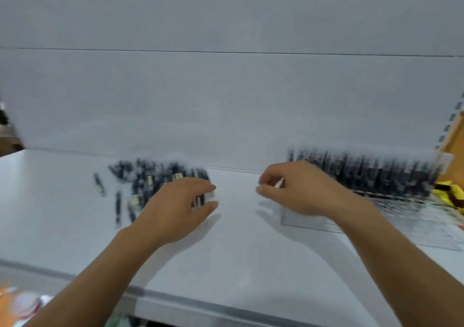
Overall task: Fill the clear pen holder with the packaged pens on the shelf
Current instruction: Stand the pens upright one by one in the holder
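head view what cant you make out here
Head view: loose pens and rows in the clear pen holder are motion-blurred; count unreadable.
Left hand covers pens; grip unclear.
White-tipped item pinched by right hand, which hides most of it.
Yellow packet: cut by right edge.

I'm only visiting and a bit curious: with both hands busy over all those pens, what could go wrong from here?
The pen pinched in the right hand could slip before it reaches the clear pen holder, whose back rows already look crowded. The left hand is over the loose pens; a careless sweep might roll some across the shelf toward its front edge.
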